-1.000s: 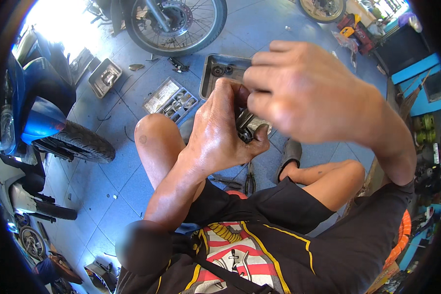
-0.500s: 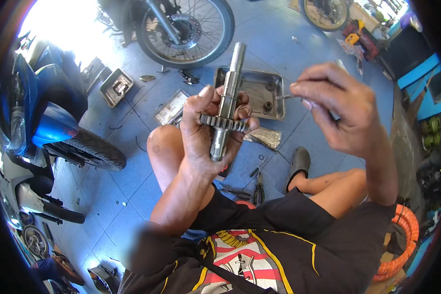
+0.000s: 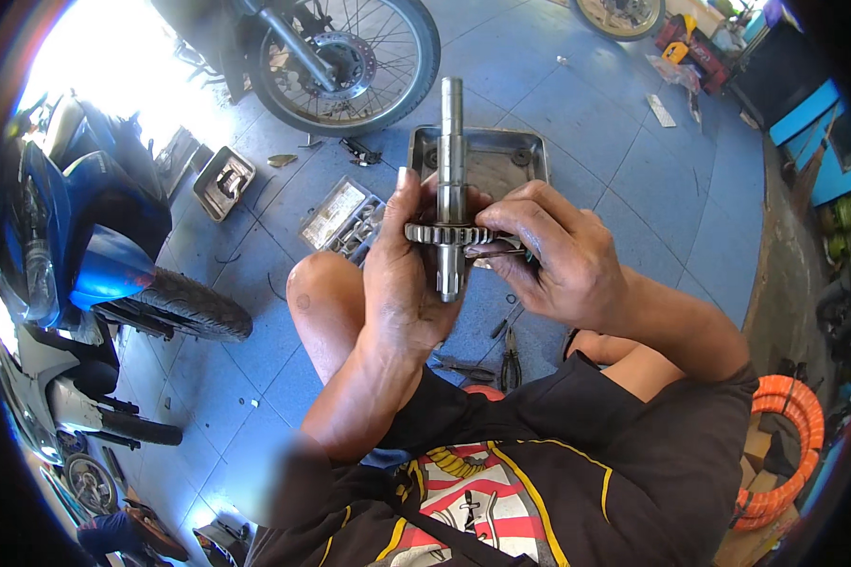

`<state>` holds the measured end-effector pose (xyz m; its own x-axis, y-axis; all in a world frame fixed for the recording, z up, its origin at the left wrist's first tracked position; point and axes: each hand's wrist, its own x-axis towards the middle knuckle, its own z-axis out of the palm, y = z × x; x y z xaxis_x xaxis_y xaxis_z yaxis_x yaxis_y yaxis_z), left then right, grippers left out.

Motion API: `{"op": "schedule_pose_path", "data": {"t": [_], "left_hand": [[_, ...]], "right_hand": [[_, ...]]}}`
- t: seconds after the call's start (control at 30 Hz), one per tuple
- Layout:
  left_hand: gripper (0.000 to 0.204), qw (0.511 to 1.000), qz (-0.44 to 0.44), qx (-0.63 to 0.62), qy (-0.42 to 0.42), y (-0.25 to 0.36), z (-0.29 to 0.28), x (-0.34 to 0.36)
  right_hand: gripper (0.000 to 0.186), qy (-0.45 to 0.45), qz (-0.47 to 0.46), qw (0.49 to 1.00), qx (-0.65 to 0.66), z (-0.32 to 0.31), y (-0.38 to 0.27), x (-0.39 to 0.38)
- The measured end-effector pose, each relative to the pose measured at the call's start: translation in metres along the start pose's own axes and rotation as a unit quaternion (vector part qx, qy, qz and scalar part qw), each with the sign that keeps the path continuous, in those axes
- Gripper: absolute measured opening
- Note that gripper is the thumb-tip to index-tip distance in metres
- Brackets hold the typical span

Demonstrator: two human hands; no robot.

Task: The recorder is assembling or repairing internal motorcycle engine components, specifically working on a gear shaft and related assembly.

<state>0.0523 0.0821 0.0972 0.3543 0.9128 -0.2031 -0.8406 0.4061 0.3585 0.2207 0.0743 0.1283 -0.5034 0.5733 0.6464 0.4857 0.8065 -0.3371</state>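
Note:
My left hand point(image 3: 397, 265) is wrapped round a steel splined shaft point(image 3: 451, 170) with a toothed gear point(image 3: 430, 232) on it, held upright in the picture. My right hand point(image 3: 563, 250) is closed on a thin metal piece point(image 3: 496, 251), too small to identify, at the gear's right side just below the teeth; its fingertips are beside the gear. Behind the hands lies a metal tray point(image 3: 534, 156) with small dark round parts in it.
A compartment box point(image 3: 336, 213), a smaller tray point(image 3: 224, 182) and pliers point(image 3: 509, 364) lie on the tiled floor point(image 3: 633, 142). A blue motorcycle point(image 3: 104, 265) stands left, a spoked front wheel point(image 3: 345, 66) at top, a coiled orange hose point(image 3: 785, 444) at lower right.
The shaft, hidden behind my hands a second ago, is now fully visible. Since half a second ago my right hand has moved left and down to the gear with the thin piece.

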Motion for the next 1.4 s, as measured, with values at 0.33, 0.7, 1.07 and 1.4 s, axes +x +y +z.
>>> {"op": "schedule_pose_path", "data": {"t": [0.33,0.7,1.07,1.4], "left_hand": [[0.025,0.972,0.018,0.232,0.03,0.001,0.003,-0.002],[0.038,0.984,-0.099,0.022,-0.144,0.014,0.006,-0.007],[0.043,0.971,-0.144,-0.079,-0.175,-0.001,0.001,-0.002],[0.05,0.98,-0.146,0.067,-0.119,0.006,-0.002,-0.004]], "right_hand": [[0.029,-0.092,-0.006,0.994,0.057,-0.018,-0.006,0.014],[0.045,-0.101,-0.049,0.985,-0.13,-0.063,0.017,0.017],[0.023,-0.017,-0.107,0.982,-0.153,-0.063,0.028,0.021],[0.022,-0.106,-0.13,0.982,-0.089,-0.071,0.034,0.047]]}}
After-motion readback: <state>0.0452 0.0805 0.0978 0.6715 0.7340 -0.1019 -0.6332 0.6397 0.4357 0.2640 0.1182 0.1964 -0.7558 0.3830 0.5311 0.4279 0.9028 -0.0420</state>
